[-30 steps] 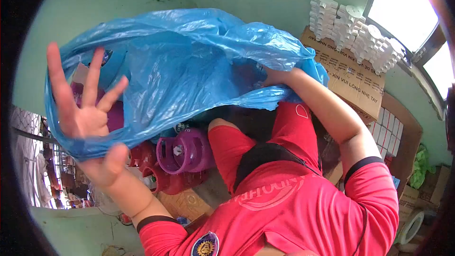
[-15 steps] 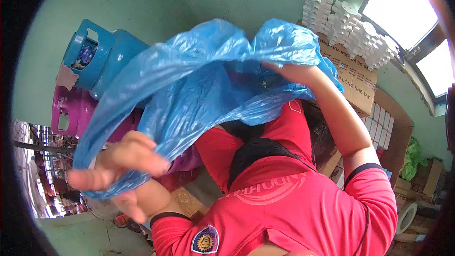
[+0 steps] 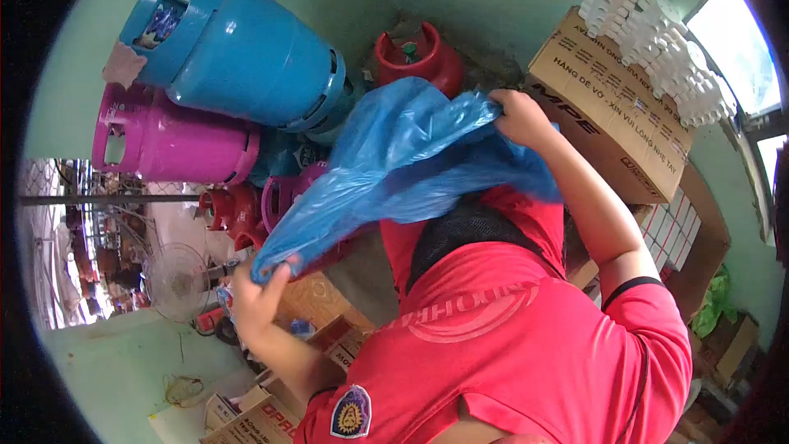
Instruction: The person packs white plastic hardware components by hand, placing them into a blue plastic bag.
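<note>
A thin blue plastic bag [image 3: 394, 136] stretches between my two hands above my lap, gathered narrow at its left end. My left hand [image 3: 259, 292] is closed on that narrow end, thumb and fingers pinching the film. On the other side, my right hand [image 3: 522, 119] grips the bunched upper edge, close to a cardboard box. The bag's right part hangs in loose folds over my red trousers, and its right edge is blurred.
At left lie a blue gas cylinder [image 3: 255, 53] and a purple gas cylinder [image 3: 177, 136]; a red cylinder [image 3: 423, 62] stands behind. White plastic pieces [image 3: 657, 45] are stacked on the cardboard box [image 3: 612, 107] at right. A fan [image 3: 178, 281] stands at lower left.
The wide loop of the bag has collapsed and is drawn out between both hands. My left hand, spread and blurred before, has closed on its end. The view has shifted, showing more cylinders.
</note>
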Motion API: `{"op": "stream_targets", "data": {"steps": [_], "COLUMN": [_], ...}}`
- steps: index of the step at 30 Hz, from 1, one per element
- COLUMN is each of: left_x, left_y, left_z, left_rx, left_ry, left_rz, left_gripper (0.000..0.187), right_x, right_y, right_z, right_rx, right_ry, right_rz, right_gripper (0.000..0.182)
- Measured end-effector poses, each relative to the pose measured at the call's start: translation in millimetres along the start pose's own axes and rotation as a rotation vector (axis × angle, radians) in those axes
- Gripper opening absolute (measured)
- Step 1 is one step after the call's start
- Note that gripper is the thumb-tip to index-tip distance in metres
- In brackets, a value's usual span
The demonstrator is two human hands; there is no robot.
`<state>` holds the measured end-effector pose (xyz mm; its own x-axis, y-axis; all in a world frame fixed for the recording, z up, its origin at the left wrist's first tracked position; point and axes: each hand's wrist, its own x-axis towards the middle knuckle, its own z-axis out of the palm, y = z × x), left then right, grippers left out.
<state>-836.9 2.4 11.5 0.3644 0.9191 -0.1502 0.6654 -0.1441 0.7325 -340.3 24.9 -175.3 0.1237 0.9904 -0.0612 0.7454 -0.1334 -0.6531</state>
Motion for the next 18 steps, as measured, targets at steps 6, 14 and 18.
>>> {"op": "stream_targets", "data": {"steps": [6, 14, 18], "left_x": [3, 169, 156], "left_y": [29, -9, 11], "left_z": [21, 136, 120], "left_rx": [0.327, 0.002, -0.98], "left_ry": [0.606, 0.021, -0.161], "left_rz": [0.148, 0.022, -0.09], "left_gripper": [0.112, 0.051, 0.045], "right_x": [-1, 17, -51], "right_y": [-86, -67, -59], "right_z": [-45, -84, -85], "right_rx": [0.481, 0.344, -0.469], "right_ry": [-0.202, -0.364, 0.275], "right_rz": [-0.195, -0.529, -0.274], "right_gripper": [0.046, 0.058, 0.072]}}
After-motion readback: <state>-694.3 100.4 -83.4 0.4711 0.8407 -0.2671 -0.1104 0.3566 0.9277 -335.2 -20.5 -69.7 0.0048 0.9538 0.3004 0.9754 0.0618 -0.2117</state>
